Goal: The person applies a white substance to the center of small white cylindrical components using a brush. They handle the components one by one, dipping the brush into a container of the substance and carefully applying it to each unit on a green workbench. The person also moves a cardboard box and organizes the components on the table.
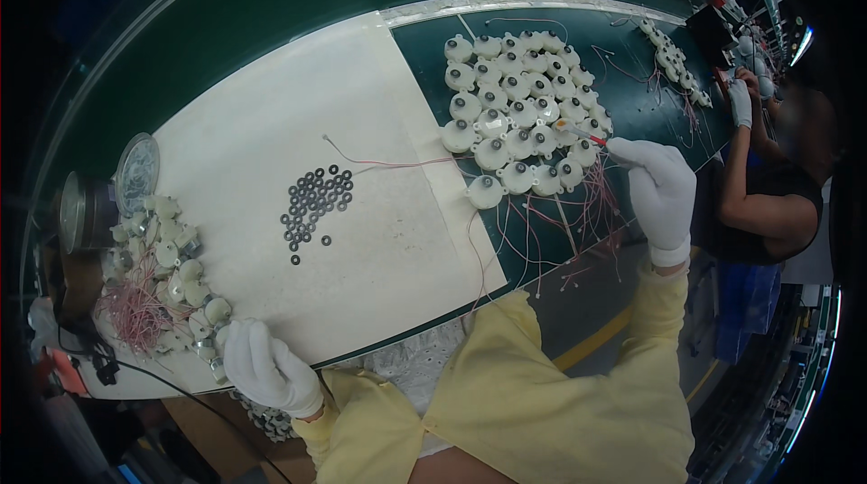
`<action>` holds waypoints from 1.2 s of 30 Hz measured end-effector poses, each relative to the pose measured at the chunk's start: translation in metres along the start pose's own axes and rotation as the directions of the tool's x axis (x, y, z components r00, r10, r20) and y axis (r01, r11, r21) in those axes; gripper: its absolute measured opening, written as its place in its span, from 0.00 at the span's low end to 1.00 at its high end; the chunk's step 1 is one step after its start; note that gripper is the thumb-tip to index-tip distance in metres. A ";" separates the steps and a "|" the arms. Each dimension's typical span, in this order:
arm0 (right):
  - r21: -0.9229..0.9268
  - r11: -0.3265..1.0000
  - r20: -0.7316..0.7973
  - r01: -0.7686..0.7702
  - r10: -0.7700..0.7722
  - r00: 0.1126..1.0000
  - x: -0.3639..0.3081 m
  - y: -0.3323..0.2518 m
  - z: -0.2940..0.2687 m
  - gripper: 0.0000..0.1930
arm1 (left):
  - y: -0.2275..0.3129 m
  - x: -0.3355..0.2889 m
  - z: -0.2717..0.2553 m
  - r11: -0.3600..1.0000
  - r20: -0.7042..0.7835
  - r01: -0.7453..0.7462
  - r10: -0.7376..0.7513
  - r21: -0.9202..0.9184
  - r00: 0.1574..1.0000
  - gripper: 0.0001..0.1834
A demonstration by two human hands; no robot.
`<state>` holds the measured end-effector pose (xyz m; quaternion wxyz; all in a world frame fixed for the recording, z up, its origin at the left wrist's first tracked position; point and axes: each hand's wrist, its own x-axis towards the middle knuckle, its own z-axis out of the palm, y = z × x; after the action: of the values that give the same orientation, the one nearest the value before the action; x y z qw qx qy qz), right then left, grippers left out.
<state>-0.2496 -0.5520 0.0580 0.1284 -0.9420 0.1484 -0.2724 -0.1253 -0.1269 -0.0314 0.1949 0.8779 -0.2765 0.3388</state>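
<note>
My right hand (657,197), in a white glove, pinches a small brush (591,135) with a red handle. Its pale tip is over the right part of a group of round cream-coloured motors (491,155), many with a dark centre boss and thin pink and white wires. At the near left table edge is my left hand (269,368), also gloved. Its fingers are loosely bent and slightly apart, with nothing visible in them. It is beside a heap of similar motors (191,272) with tangled pink wires (137,311).
Small black rings (316,200) lie on the white sheet (397,254). A loose wire crosses that sheet. A round clear container (138,172) stands at the left. On the far right, a person (768,168) works by another row of motors (673,61).
</note>
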 end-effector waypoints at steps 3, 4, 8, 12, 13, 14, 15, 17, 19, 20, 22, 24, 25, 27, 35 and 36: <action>-0.007 1.000 0.007 -0.001 0.001 1.000 -0.001 0.000 0.000 0.17 | -0.001 -0.002 -0.001 0.999 0.015 0.010 -0.010 -0.031 1.000 0.17; -0.008 1.000 0.009 -0.004 0.004 1.000 -0.001 0.000 0.000 0.17 | -0.001 -0.002 -0.001 0.999 0.013 0.009 -0.008 -0.035 1.000 0.18; -0.005 1.000 0.001 -0.015 0.015 1.000 -0.006 0.002 -0.004 0.16 | 0.000 -0.002 -0.002 1.000 0.024 0.009 -0.008 -0.022 1.000 0.18; 0.024 0.999 -0.042 -0.032 0.033 0.999 -0.007 0.003 -0.008 0.16 | 0.000 -0.002 -0.001 1.000 0.018 0.008 -0.007 -0.026 1.000 0.16; 0.033 0.999 -0.058 -0.040 0.041 0.997 -0.006 0.002 -0.009 0.16 | 0.000 0.000 0.000 1.000 0.010 0.000 0.000 -0.014 1.000 0.15; 0.024 0.999 -0.049 -0.022 0.024 0.999 -0.005 0.001 -0.007 0.16 | 0.001 0.001 0.001 1.000 0.002 -0.007 0.007 -0.001 1.000 0.14; 0.019 1.000 -0.043 -0.001 0.002 0.999 -0.003 0.001 -0.005 0.16 | 0.001 0.001 0.001 1.000 0.004 -0.007 0.007 0.003 1.000 0.14; -0.007 0.999 -0.031 0.034 -0.034 0.999 0.000 0.001 -0.002 0.16 | 0.001 0.001 0.000 1.000 0.008 -0.007 0.007 0.011 1.000 0.14; -0.049 0.997 -0.014 0.064 -0.065 0.998 0.001 0.001 0.000 0.16 | 0.001 0.001 0.000 1.000 0.010 -0.008 0.008 0.004 1.000 0.14; -0.041 0.997 -0.020 0.064 -0.065 0.998 0.001 0.000 0.001 0.16 | 0.000 0.002 0.000 1.000 0.011 -0.009 0.009 0.000 1.000 0.14; -0.033 0.998 -0.024 0.062 -0.063 0.998 -0.001 -0.001 -0.001 0.16 | 0.000 0.001 -0.001 1.000 0.014 -0.002 0.002 0.004 1.000 0.14; -0.038 0.998 -0.028 0.053 -0.054 0.998 -0.004 0.002 -0.003 0.16 | 0.000 0.000 0.000 1.000 0.014 0.000 0.000 0.004 1.000 0.14; -0.041 0.998 -0.029 0.048 -0.049 0.998 -0.005 0.003 -0.004 0.17 | 0.000 0.000 0.000 1.000 0.014 0.000 0.000 0.003 1.000 0.14; -0.024 0.999 -0.052 0.021 -0.022 0.998 -0.007 0.002 -0.005 0.17 | -0.001 -0.001 0.001 1.000 0.013 -0.006 0.006 -0.003 1.000 0.14; -0.031 0.998 -0.054 0.063 -0.064 0.996 -0.003 0.001 0.004 0.17 | 0.000 0.001 0.000 1.000 0.019 -0.013 0.012 0.009 1.000 0.14; -0.038 0.997 -0.045 0.064 -0.066 0.997 -0.002 0.001 0.004 0.17 | 0.000 0.001 0.000 1.000 0.017 -0.013 0.012 0.005 1.000 0.14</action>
<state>-0.2493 -0.5510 0.0531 0.0988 -0.9419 0.1256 -0.2956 -0.1251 -0.1273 -0.0306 0.1882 0.8796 -0.2828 0.3332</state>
